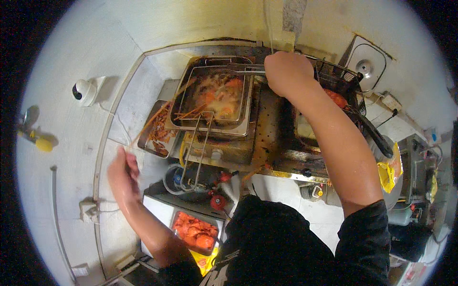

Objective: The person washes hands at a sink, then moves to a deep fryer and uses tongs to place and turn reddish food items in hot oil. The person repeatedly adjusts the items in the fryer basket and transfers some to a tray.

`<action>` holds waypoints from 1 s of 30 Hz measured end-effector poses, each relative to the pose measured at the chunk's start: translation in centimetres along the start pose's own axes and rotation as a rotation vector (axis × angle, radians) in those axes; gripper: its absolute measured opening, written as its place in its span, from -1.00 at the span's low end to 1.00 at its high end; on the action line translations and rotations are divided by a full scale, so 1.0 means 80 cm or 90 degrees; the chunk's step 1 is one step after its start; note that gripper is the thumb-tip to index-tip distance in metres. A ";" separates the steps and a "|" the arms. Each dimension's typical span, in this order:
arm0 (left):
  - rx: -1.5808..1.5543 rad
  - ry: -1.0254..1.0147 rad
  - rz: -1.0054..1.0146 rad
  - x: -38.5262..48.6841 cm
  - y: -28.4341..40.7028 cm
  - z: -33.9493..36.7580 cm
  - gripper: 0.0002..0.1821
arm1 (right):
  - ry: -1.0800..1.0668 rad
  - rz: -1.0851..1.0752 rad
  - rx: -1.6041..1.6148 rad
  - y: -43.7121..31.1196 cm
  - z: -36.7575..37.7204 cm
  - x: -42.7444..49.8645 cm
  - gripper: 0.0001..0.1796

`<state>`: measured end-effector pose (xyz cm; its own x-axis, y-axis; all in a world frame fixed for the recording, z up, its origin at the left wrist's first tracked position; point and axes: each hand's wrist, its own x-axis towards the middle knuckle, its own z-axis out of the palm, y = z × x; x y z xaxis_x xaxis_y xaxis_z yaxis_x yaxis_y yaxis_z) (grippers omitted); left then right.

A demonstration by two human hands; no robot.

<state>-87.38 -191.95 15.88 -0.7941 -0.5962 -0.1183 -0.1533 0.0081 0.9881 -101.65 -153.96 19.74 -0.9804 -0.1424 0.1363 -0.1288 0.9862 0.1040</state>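
My left hand (124,175) is blurred at the left, its fingers at the end of a long wooden stick (154,119), like a cooking chopstick. The stick reaches over a square fryer vat (247,123) of bubbling oil with orange-red pieces (226,111) in it. A second thin stick (189,113) lies across the frying basket inside. The basket's long wire handle (196,157) hangs over the front. My right hand (290,73) is closed, palm down, on a metal tool (248,69), perhaps tongs, whose far end lies over the vat's back edge.
A black-handled wire basket (354,80) holding red food (335,98) stands over a second vat (304,127) at right. A metal tray of fried bits (161,130) is left of the fryer. Below sit a tray of red-coated pieces (195,232) and a red gas regulator (217,202).
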 end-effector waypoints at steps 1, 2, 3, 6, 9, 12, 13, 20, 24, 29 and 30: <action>-0.109 -0.038 -0.026 -0.035 -0.026 -0.016 -0.61 | -0.018 -0.010 -0.007 0.002 0.002 -0.006 -0.82; -0.153 -0.042 0.001 -0.075 -0.056 -0.022 -0.66 | -0.026 -0.026 -0.015 0.003 0.006 -0.013 -0.82; -0.132 -0.049 0.039 -0.119 -0.084 -0.027 -0.70 | -0.036 -0.046 -0.024 0.005 0.010 -0.019 -0.82; -0.218 -0.173 -0.070 -0.238 -0.150 -0.022 -0.83 | -0.041 -0.043 0.042 0.007 0.023 -0.036 -0.84; -0.024 -0.351 -0.142 -0.316 -0.211 -0.002 -0.83 | -0.041 -0.076 0.015 0.015 0.019 -0.054 -0.82; 0.187 -0.500 0.009 -0.356 -0.277 0.027 -0.81 | 0.085 -0.065 0.068 0.027 -0.002 -0.074 -0.76; 0.284 -0.551 0.043 -0.364 -0.299 0.037 -0.82 | 0.101 -0.077 0.064 0.033 -0.011 -0.084 -0.73; 0.383 -0.891 0.278 -0.425 -0.463 0.253 -0.69 | 0.242 -0.162 0.065 0.068 -0.044 -0.206 -0.68; 0.106 -1.030 -0.044 -0.479 -0.531 0.389 -0.68 | 0.113 -0.056 0.075 0.087 -0.061 -0.244 -0.65; -0.340 -0.914 -0.455 -0.508 -0.535 0.473 -0.80 | 0.135 -0.038 0.107 0.078 -0.057 -0.240 -0.66; -0.404 -0.868 -0.575 -0.503 -0.527 0.473 -0.81 | 0.116 -0.036 0.081 0.074 -0.055 -0.235 -0.65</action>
<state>-71.20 -137.89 -24.76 -0.5301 0.8055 -0.2648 -0.8166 -0.4009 0.4152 -83.33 -145.83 22.10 -0.9296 -0.1986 0.3104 -0.2111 0.9774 -0.0070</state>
